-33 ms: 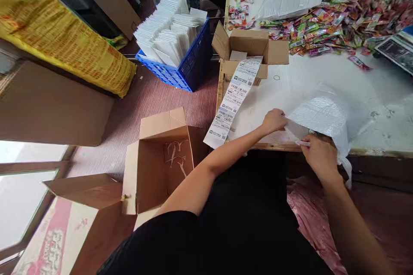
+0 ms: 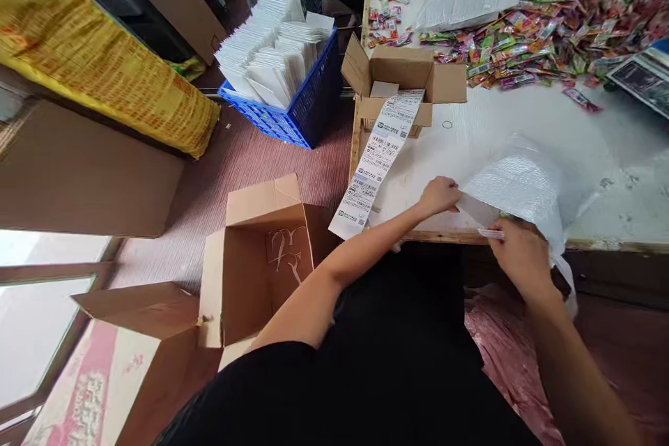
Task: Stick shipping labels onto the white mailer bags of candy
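Note:
A white bubble bag point(image 2: 523, 185) lies at the front edge of the table, its open side facing me. My left hand point(image 2: 439, 196) is closed on the bag's left corner, pinching it. At the bag's mouth, my right hand point(image 2: 523, 258) is closed around a small flat packet point(image 2: 491, 233), whose end sticks out past the thumb. A bit of green shows just above those fingers, but the bag hides the rest. Left of my hands, a strip of printed labels point(image 2: 379, 160) hangs out of a small cardboard box point(image 2: 449, 83) and over the table's edge.
Many small colourful packets point(image 2: 512, 56) are heaped at the back of the table point(image 2: 590, 146). On the floor to the left stand an open cardboard box point(image 2: 212, 279) and a blue crate point(image 2: 316, 104) full of white envelopes. A yellow sack point(image 2: 120, 63) leans farther left.
The left hand and the bag's near edge have shifted slightly left. The bag's loose right flap has moved a little to the right beside my right wrist. Both grips stay the same.

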Demonstrator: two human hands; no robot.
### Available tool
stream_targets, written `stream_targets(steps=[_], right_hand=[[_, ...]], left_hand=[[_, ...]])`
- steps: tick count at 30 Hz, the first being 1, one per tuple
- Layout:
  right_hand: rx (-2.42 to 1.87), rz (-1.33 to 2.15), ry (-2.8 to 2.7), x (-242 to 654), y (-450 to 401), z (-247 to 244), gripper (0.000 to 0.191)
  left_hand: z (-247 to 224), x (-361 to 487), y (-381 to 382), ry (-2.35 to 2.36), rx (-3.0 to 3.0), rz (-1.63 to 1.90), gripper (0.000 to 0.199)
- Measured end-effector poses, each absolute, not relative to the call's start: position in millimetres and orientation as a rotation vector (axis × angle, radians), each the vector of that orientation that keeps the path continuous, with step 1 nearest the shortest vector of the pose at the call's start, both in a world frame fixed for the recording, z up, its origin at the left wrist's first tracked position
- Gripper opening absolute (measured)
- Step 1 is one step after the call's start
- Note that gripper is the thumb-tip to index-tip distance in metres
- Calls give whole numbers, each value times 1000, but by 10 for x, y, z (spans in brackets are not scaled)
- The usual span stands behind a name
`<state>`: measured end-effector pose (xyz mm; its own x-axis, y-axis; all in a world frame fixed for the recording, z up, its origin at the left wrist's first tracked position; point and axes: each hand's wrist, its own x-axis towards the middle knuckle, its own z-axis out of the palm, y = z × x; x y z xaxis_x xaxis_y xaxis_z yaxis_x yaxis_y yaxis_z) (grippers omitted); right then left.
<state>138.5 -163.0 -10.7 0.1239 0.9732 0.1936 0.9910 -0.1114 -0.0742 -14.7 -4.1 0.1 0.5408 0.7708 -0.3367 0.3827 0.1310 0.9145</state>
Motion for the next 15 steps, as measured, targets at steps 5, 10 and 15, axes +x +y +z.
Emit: stream_targets(steps=[5,10,15], right_hand=[[-1733,-63,-2120,1235,-2291,-78,14],[-1746,85,-1952,971,-2606,-32,10],[-1765,514,-1713,294,-2123,68,12]], left_hand=[[-54,-931,-415,963,1327,371,10],[-103,-1441,-910,961,1090,382,8],[-50,-1452,-1077,865,797,433,16]])
